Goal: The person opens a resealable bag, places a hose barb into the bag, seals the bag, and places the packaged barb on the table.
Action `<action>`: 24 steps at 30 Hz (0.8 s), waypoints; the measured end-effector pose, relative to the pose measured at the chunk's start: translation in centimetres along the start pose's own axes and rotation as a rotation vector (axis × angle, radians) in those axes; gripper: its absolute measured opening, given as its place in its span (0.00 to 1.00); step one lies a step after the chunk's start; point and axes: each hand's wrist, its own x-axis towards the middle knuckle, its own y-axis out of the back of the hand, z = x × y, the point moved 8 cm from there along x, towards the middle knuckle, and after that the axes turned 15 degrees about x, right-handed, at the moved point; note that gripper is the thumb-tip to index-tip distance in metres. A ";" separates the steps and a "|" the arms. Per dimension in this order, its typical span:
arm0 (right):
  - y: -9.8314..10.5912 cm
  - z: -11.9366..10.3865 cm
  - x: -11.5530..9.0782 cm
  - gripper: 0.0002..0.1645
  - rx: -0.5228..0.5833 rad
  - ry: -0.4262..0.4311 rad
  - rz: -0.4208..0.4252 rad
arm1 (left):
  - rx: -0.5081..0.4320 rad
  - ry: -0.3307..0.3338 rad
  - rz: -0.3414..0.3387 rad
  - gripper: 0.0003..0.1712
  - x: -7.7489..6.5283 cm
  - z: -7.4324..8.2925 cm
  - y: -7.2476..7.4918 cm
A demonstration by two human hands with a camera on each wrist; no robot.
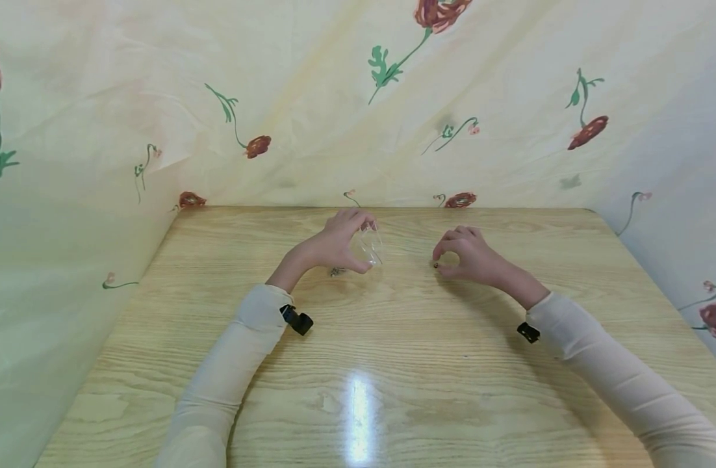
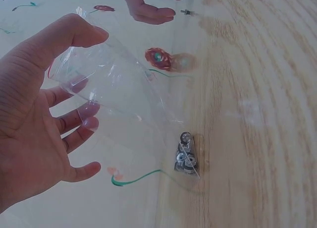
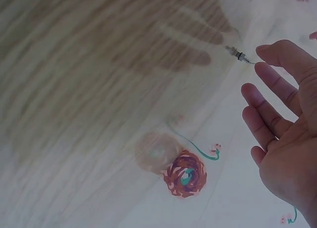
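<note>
A clear plastic bag (image 2: 116, 84), its mouth edged with a red strip, is held by my left hand (image 1: 337, 240) between thumb and curved fingers. Some fingertips show through the film. Several small shiny metal parts (image 2: 186, 156) sit by the bag's lower corner; I cannot tell whether they are inside it. My right hand (image 1: 466, 255) curves at table height, thumb and index apart. A small metal piece with a dark ring (image 3: 237, 54) and a thin tip stands just beyond these fingertips, seeming to rest on the tabletop.
Both hands are over the far half of a glossy wood-grain table (image 1: 393, 331). A cream cloth with printed flowers (image 1: 311, 97) hangs behind it and at both sides. Black wrist cameras (image 1: 297, 320) are strapped at the sleeves. A bright light reflection lies near the front.
</note>
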 end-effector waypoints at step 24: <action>-0.9 1.3 0.2 0.07 -0.018 -0.002 -0.013 | 0.018 -0.013 0.008 0.36 -0.1 0.1 0.2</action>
